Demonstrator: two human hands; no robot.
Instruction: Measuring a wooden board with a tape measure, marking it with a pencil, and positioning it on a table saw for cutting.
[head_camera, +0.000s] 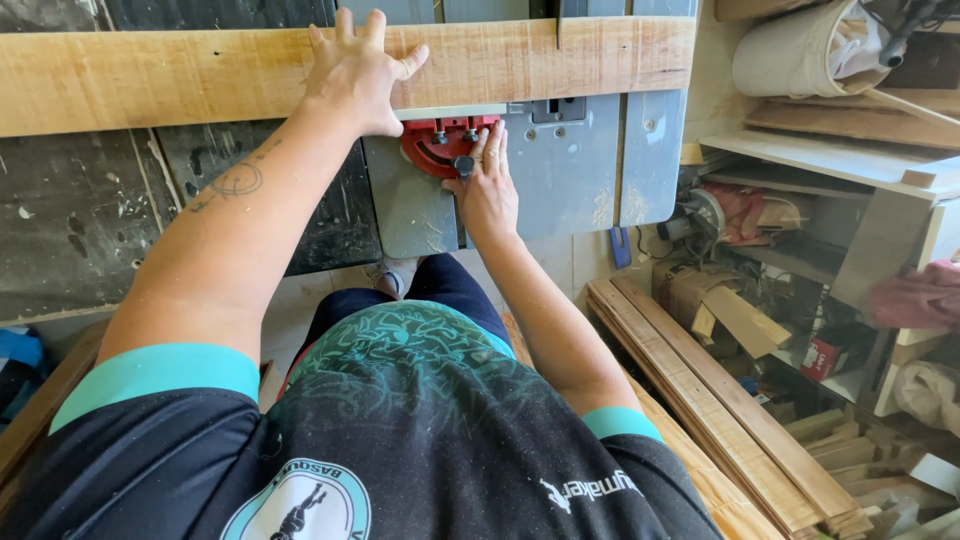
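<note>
A person at a grey saw desk presses a long wooden board against a red mitre gauge. The left hand lies flat on the board with its grip released and fingers spread; the right hand rests its fingertips on the gauge by the black knob, clasping nothing. The board lies crosswise over the desk's far side. The step appears to be lining up a crosscut, which calls for steady, even pressure. Planks lie stacked on the floor.
</note>
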